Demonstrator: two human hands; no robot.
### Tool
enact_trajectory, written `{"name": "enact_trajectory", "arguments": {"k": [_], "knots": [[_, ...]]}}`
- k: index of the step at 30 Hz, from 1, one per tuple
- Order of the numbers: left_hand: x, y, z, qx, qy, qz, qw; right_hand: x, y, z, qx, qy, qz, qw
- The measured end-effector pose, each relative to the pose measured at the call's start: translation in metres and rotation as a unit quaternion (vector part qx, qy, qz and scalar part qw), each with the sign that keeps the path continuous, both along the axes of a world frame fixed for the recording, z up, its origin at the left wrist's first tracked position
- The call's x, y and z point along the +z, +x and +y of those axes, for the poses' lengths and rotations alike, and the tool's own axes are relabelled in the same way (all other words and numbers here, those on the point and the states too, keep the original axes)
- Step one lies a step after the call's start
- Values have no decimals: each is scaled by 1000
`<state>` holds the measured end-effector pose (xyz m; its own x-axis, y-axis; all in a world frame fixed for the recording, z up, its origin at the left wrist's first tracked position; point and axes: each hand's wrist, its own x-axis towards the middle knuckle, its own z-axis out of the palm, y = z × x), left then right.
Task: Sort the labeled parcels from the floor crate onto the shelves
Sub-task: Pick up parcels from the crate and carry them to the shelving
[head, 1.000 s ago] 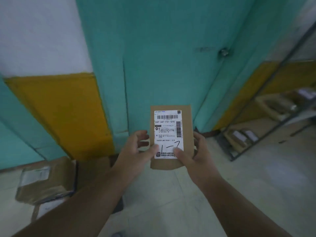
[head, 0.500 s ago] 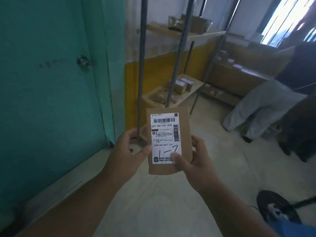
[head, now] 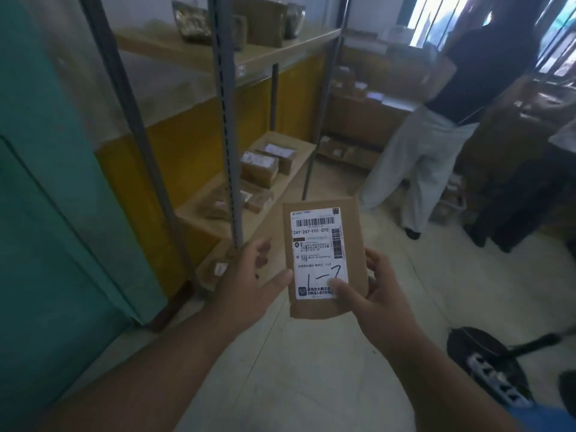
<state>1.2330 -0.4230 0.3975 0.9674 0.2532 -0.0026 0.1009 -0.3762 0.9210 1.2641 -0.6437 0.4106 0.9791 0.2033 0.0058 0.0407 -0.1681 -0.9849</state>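
Holding parcel (head: pixel 324 260) upright, left hand (head: pixel 249 285), right hand (head: pixel 374 294)

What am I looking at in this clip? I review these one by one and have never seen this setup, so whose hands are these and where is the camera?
There is no robot here. The one camera sits on a person's head and looks forward and down, so the two bare arms reaching up from the bottom are the wearer's own. The left hand and the right hand together hold a flat brown parcel upright, thumbs on its white label, which bears a barcode and a handwritten mark. Behind it stands a metal shelf rack with more brown parcels on its boards. To the right another person stands by further shelves, facing away.
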Motion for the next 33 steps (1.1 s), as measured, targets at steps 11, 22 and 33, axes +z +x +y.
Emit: {"name": "enact_trajectory", "arguments": {"k": [11, 22, 33], "knots": [[-21, 232, -47, -26, 20, 0, 999, -26, 227, -46, -17, -24, -21, 999], [-36, 407, -40, 132, -16, 39, 990, -26, 484, -20, 139, -62, 6, 988], [-27, 613, 14, 139, -26, 37, 989, -13, 676, 30, 159, -69, 9, 985]]}}
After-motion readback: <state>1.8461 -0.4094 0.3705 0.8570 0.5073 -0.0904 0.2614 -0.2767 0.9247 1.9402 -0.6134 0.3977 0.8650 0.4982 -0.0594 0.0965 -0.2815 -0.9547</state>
